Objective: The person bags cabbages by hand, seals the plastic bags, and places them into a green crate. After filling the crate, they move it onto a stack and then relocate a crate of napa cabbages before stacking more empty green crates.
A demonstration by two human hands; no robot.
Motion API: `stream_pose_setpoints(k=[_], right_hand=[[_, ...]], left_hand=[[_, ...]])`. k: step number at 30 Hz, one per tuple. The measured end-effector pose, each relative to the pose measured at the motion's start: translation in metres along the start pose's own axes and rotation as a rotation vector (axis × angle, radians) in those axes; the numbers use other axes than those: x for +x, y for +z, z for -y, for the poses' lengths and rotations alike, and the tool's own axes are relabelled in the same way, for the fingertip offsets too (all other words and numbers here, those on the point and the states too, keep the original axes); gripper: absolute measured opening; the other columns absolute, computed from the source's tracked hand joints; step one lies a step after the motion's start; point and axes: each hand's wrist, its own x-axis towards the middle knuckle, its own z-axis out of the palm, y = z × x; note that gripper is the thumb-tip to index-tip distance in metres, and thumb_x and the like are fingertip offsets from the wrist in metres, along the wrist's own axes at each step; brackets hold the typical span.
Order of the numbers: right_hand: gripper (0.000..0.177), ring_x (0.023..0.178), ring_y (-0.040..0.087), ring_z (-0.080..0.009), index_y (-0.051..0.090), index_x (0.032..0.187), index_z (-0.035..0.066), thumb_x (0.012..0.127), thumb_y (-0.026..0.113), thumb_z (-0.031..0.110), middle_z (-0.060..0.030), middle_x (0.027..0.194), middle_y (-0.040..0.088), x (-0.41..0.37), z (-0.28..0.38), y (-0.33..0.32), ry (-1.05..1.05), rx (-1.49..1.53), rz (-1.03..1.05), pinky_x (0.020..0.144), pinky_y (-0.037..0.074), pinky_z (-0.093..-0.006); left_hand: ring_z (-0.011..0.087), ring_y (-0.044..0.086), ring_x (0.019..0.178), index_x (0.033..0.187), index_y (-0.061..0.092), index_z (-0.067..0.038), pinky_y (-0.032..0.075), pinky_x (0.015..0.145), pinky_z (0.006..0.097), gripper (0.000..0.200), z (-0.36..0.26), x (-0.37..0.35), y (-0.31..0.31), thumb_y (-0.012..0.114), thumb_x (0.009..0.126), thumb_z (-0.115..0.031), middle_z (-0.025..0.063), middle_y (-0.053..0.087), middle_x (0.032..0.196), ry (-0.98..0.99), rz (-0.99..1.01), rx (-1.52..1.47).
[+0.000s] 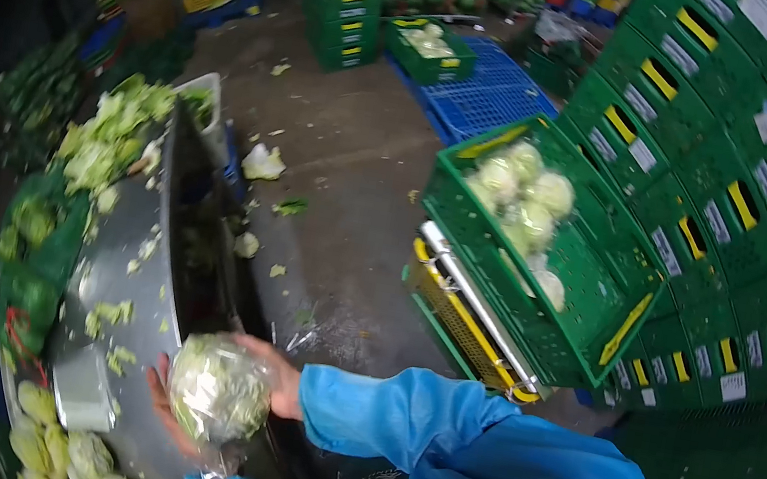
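A pale green lettuce head (219, 389) in clear plastic film is held between my two hands over the near edge of the metal bench (141, 443). My left hand (169, 412) cups it from the left and below, fingers partly spread along its side. From the right, my right hand (282, 381) presses against it, with its fingertips hidden behind the head. Loose film bunches at the bottom of the wrapped head. Close by on the bench are unwrapped heads (69, 453) and a pale rectangular box or block (85, 390).
Right of me, a green crate (615, 278) holds several wrapped heads (535, 192). Tall stacks of green crates (717, 184) rise beyond it. Trimmed leaves (111, 138) pile on the bench's far end, beside a green net sack (39, 268). A blue pallet (485, 89) and leaf scraps lie on the floor.
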Motion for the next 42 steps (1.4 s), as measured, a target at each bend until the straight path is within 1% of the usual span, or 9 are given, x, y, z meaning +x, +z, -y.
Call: stream_pose_setpoints(k=[4,5,6,8,18,23,29,36,42], right_hand=[[0.054,0.119,0.043,-0.0217,0.039,0.131,0.011,0.091,0.038,0.047,-0.0083,0.128,0.047,-0.101,0.107,0.062,-0.751,-0.385,-0.293,0.102,0.031,-0.0357],[0.059,0.123,0.038,-0.0221,0.034,0.133,0.009,0.09,0.034,0.05,-0.0092,0.132,0.043,-0.122,0.143,0.044,-1.052,-0.719,-0.333,0.104,0.027,-0.0356],[0.065,0.126,0.034,-0.0226,0.029,0.136,0.007,0.09,0.03,0.054,-0.0101,0.135,0.038,-0.15,0.178,0.037,-1.34,-1.069,-0.375,0.106,0.024,-0.0355],[0.072,0.127,0.032,-0.0229,0.025,0.137,0.005,0.089,0.024,0.059,-0.0106,0.138,0.034,-0.228,0.224,0.025,-1.191,-0.899,-0.159,0.106,0.024,-0.0363],[0.061,0.119,0.044,-0.0237,0.036,0.132,0.01,0.088,0.039,0.053,-0.0092,0.13,0.044,-0.478,0.345,-0.165,-1.334,-0.53,-0.785,0.1,0.033,-0.0416],[0.069,0.121,0.041,-0.0234,0.035,0.133,0.012,0.081,0.055,0.052,-0.0078,0.132,0.042,-0.501,0.364,-0.223,-1.138,-0.116,-0.883,0.094,0.037,-0.0442],[0.077,0.12,0.041,-0.0256,0.036,0.134,0.019,0.074,0.05,0.066,-0.0069,0.132,0.043,-0.476,0.371,-0.236,-0.869,-0.182,-1.324,0.093,0.035,-0.0487],[0.075,0.119,0.041,-0.0268,0.036,0.134,0.017,0.079,0.037,0.068,-0.0102,0.133,0.042,-0.487,0.397,-0.31,-0.814,-0.461,-1.35,0.096,0.032,-0.0438],[0.035,0.101,0.052,-0.0316,0.05,0.122,0.014,0.088,0.041,0.021,-0.0125,0.114,0.055,-0.531,0.415,-0.313,-0.051,-2.128,-2.278,0.089,0.039,-0.043]], left_hand=[[0.0285,0.043,0.118,0.131,0.035,-0.01,0.035,0.1,0.0429,0.048,0.078,0.031,0.13,0.035,0.091,-0.037,0.0108,0.041,0.132,-0.493,0.418,-0.093],[0.0272,0.046,0.115,0.129,0.038,-0.007,0.035,0.1,0.0419,0.049,0.111,0.016,0.166,0.034,0.091,-0.039,0.0106,0.046,0.128,-0.173,0.397,0.411],[0.0272,0.044,0.117,0.13,0.036,-0.006,0.034,0.101,0.0424,0.052,0.147,0.028,0.177,0.033,0.092,-0.041,0.0117,0.043,0.13,-0.509,0.344,0.144],[0.0294,0.04,0.121,0.133,0.033,-0.005,0.031,0.103,0.0436,0.055,0.208,0.012,0.232,0.033,0.093,-0.043,0.013,0.04,0.134,-0.826,0.257,0.061],[0.025,0.05,0.111,0.129,0.037,-0.003,0.04,0.093,0.039,0.062,0.514,-0.125,0.373,0.033,0.091,-0.052,0.0122,0.05,0.123,-1.306,0.671,0.154],[0.0255,0.049,0.112,0.127,0.038,0.002,0.039,0.093,0.0352,0.06,0.59,-0.138,0.35,0.042,0.089,-0.044,0.016,0.05,0.123,-1.042,1.072,0.864],[0.0375,0.051,0.108,0.131,0.033,-0.001,0.039,0.092,0.0399,0.061,0.571,-0.121,0.329,0.051,0.084,-0.036,0.0264,0.051,0.117,-0.584,1.455,1.638],[0.0353,0.053,0.105,0.123,0.046,-0.004,0.041,0.09,0.0394,0.043,0.442,-0.078,0.313,0.048,0.088,-0.028,0.0205,0.055,0.114,-0.379,1.432,1.116],[0.0166,0.054,0.103,0.118,0.051,-0.002,0.041,0.09,0.0303,0.032,0.26,-0.025,0.206,0.051,0.088,-0.012,0.0094,0.061,0.108,-0.404,0.882,1.075]])
